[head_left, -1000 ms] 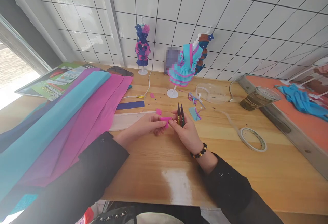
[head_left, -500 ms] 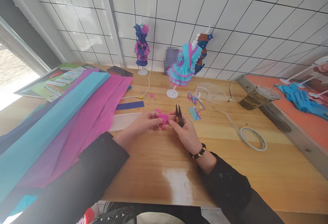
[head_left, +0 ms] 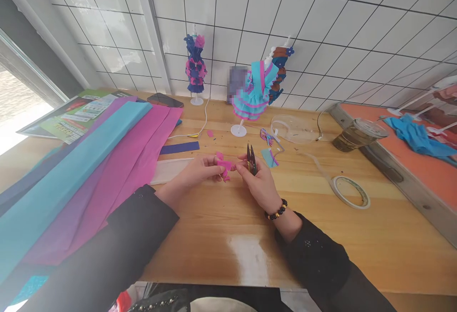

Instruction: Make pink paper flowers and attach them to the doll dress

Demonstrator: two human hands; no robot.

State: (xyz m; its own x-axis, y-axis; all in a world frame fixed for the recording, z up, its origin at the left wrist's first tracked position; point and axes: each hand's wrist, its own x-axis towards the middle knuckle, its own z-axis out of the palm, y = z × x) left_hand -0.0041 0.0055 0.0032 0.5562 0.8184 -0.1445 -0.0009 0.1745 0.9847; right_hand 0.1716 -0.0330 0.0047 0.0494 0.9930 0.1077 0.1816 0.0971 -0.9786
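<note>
Between the thumb and fingers of my left hand (head_left: 204, 169) is a small pink crepe paper piece (head_left: 224, 164), with bits sticking out above and below. My right hand (head_left: 261, 186) is closed around small dark scissors (head_left: 251, 157), whose slightly parted blades point up and away from me. Its thumb and forefinger come together at the right end of the pink paper; whether they grip it I cannot tell. Behind my hands stand little dress forms, one in a turquoise and pink paper dress (head_left: 252, 98), another in a navy and pink dress (head_left: 196, 67).
Crepe paper sheets (head_left: 107, 160) are piled on the left. A navy strip (head_left: 179, 148) and a white strip (head_left: 169, 170) lie behind my left hand. Paper scraps (head_left: 270, 157), a tape roll (head_left: 352, 192) and a lidded cup (head_left: 359, 135) are to the right.
The pink paper has shifted slightly left and looks less flat, its edges more spread. My right fingertips stay at its right end, and the scissors have turned slightly.
</note>
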